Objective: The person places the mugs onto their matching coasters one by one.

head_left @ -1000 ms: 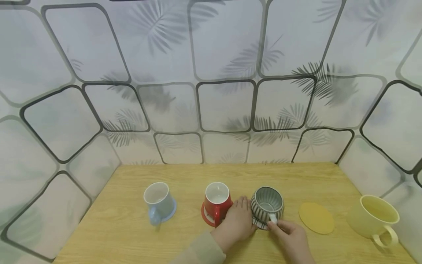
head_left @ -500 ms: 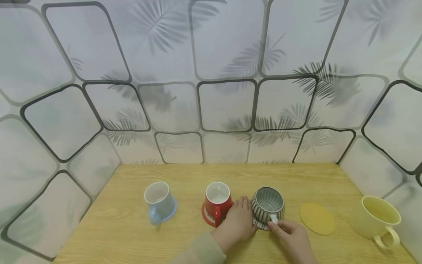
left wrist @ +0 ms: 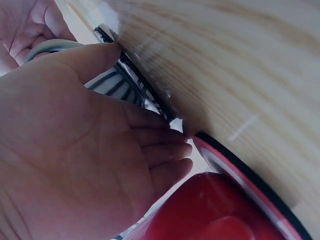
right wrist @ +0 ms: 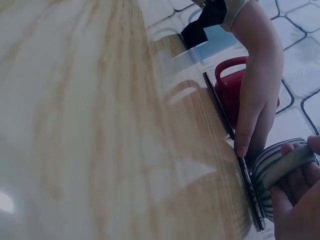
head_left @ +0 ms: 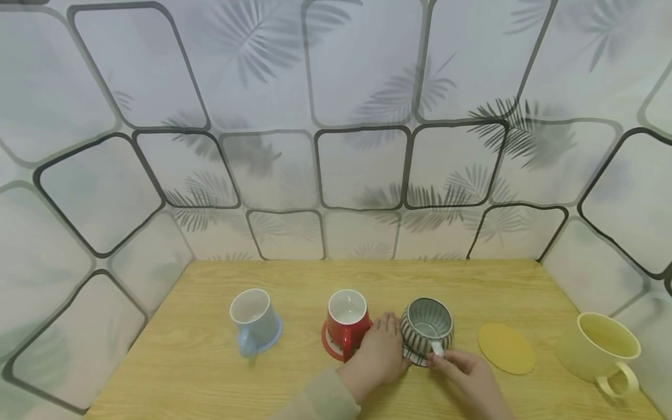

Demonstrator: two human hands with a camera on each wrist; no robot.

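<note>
A grey-and-white striped cup point(head_left: 426, 326) stands on a patterned coaster point(head_left: 417, 357) right of centre. My right hand point(head_left: 469, 379) holds the cup's handle point(right wrist: 290, 165), its fingers around the handle in the right wrist view. Between this cup and a red mug point(head_left: 347, 326) lies my left hand point(head_left: 377, 354), fingers stretched forward. Its thumb point(left wrist: 102, 57) is at the edge of the patterned coaster in the left wrist view, and the other fingers reach between the two coasters. Under the red mug is a red coaster point(head_left: 332, 348).
A light blue mug point(head_left: 253, 321) on a blue coaster point(head_left: 275, 335) stands at the left. To the right, a yellow coaster point(head_left: 506, 348) lies on the wooden table point(head_left: 294, 391), and a yellow mug point(head_left: 588, 350) stands beyond it. Patterned walls point(head_left: 362, 169) enclose the back and sides.
The right hand has shifted slightly at the handle, its fingertips a little lower. The left hand and the cups keep their places; the whole head view drifts very slightly.
</note>
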